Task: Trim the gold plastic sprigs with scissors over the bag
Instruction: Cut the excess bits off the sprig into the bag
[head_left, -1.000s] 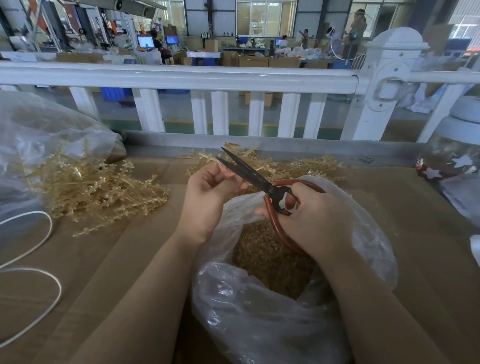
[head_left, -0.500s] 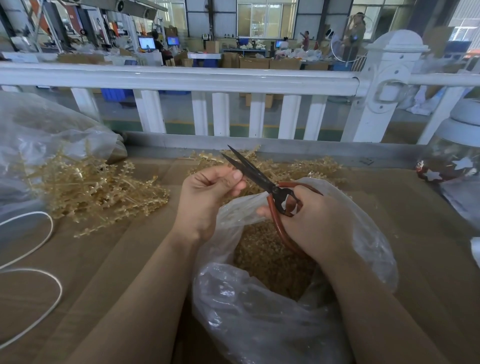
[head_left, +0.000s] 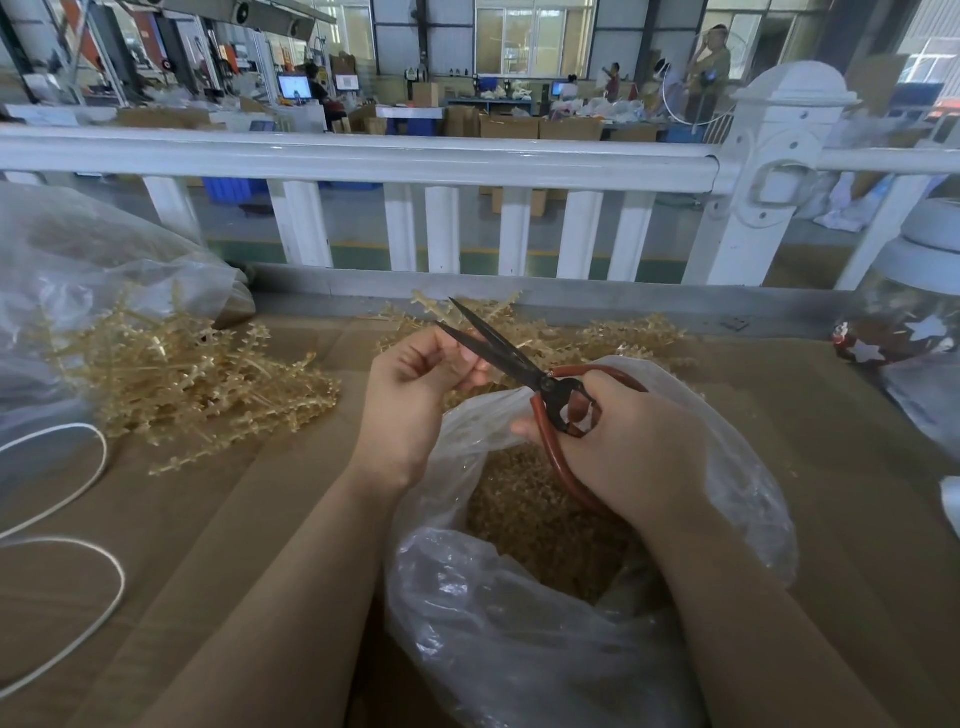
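**Scissors open above the bag, left fingers pinched at the blades**

From my remote seat I look down through the head camera at both bare hands working over a clear, crinkled plastic bag (head_left: 545, 639) whose mouth gapes toward me. Inside it I see a heap of small gold trimmings (head_left: 540, 525).

My right hand (head_left: 623, 452) grips the dark-bladed scissors with rust-red loop handles (head_left: 524, 364); the fingers are curled through and around the loops, and the lower loop runs down under the palm. The two blades are parted in a narrow V, tips pointing up and to the left, above the bag's far rim.

My left hand (head_left: 415, 400) sits just left of the blades, fingers curled with thumb and fingertips pinched together close against the lower blade. Whatever sprig piece it pinches is too small and too hidden by the fingers for me to make out.

The uncut gold plastic sprigs lie in two places on the brown cardboard-covered table (head_left: 234, 519): a large loose pile to the left (head_left: 182, 379), and a second scatter beyond the hands (head_left: 597, 338), just behind the bag.

At far left a second clear plastic bag (head_left: 78, 270) slumps against the left pile, and a white cord (head_left: 67, 545) loops across the table near it. A white railing (head_left: 363, 156) runs across behind the table. At right stands a glass jar with a white lid and star decorations (head_left: 909, 322).
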